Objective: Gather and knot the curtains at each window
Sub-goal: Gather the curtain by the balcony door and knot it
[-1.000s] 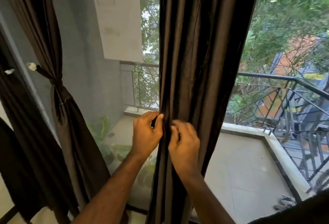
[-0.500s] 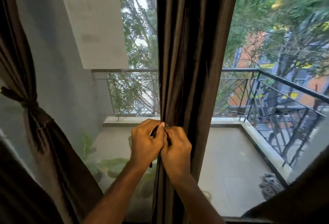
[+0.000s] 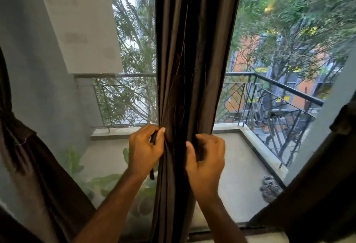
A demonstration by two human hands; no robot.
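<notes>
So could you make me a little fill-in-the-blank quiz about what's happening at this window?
1. Both hands grip the hanging middle curtain, which is dark ____ in colour.
2. The left hand also pinches a thin dark ____ that dangles below it.
3. The left curtain is already ____ at its middle.
4. Outside, a pale sheet hangs above the balcony's metal ____.

Missing words: brown; cord; tied; railing

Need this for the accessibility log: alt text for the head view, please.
Two hands grip a hanging dark brown middle curtain before a balcony window: the left hand pinches its left edge, the right hand bunches folds. A curtain at left is already tied back.
</notes>
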